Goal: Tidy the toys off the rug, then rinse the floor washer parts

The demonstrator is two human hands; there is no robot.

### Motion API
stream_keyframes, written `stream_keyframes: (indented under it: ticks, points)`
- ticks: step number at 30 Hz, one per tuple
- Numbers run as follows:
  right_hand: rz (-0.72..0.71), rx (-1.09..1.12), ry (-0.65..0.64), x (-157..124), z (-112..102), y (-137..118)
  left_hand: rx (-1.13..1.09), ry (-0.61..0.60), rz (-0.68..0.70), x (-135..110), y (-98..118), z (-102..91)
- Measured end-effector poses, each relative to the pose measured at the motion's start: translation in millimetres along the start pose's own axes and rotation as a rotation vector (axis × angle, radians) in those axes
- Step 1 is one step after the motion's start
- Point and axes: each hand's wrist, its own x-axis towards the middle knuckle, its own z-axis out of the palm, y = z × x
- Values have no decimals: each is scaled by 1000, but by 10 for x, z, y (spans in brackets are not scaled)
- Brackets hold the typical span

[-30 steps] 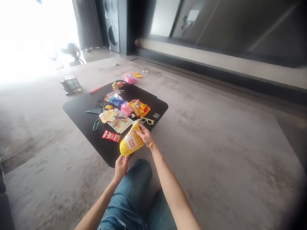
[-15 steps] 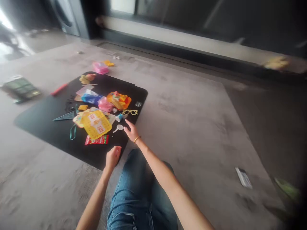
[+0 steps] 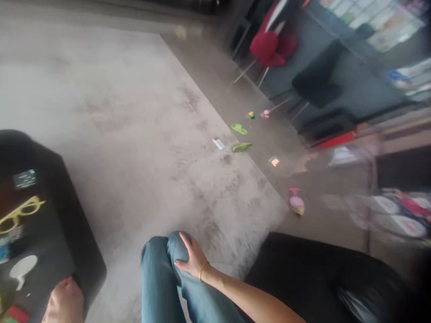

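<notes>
Two hands lie well apart in the head view. The right hand (image 3: 193, 260) is laid over the knee (image 3: 173, 247), its grip loosely spread on the blue denim, thumb set off from the fingers and nothing held. The left hand (image 3: 65, 301) is at the near right part of the black counter (image 3: 55, 246), cut by the lower edge of the view; its fingers look curled, but one cannot tell whether that grip holds anything.

The posture is probably best kept light: the right palm settled on the knee for steady support, the left wrist loose, so that no stray knuckle nudges the white piece (image 3: 25, 265) near it. If the person leans, pressing straight down on the counter seems safer than sliding leftward; so thin a thing would likely skid easily.

The white piece lies flat on the counter, left of the left hand and a little farther off, not touching it. It is a plain, rounded disc with a short handle pointing to the near left, pale against the dark top. Farther off lies a yellow glasses frame (image 3: 21, 210); a blue item (image 3: 4, 252) shows at the left edge, and a red packet (image 3: 18, 313) at the near left.
</notes>
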Motion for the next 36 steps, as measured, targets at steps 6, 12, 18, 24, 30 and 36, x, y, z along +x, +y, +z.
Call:
stream_keyframes:
  ticks: [6, 12, 18, 24, 30, 36]
  points:
    - [235, 81, -133, -721, -749, -355, -80, -316, -6, -447, 1537, -1457]
    - [427, 646, -71, -1700, -1873, -1162, -122, -616, 205, -1972, 3022, -2616]
    - [664, 1631, -315, -1953, -3270, -1560, -204, -806, 498, -3411, 4498, -3280]
    - [622, 1711, -155, -1690, -4684, -859, -283, -838, 616, -3466, 5875, -3337]
    - [768, 1216, 86, -1284, -5593, -16, -291, -641, 506, -2749, 6668, -3473]
    - [694, 998, 234, -355, -6098, 224, -271, -631, 405, -1992, 7585, -3153]
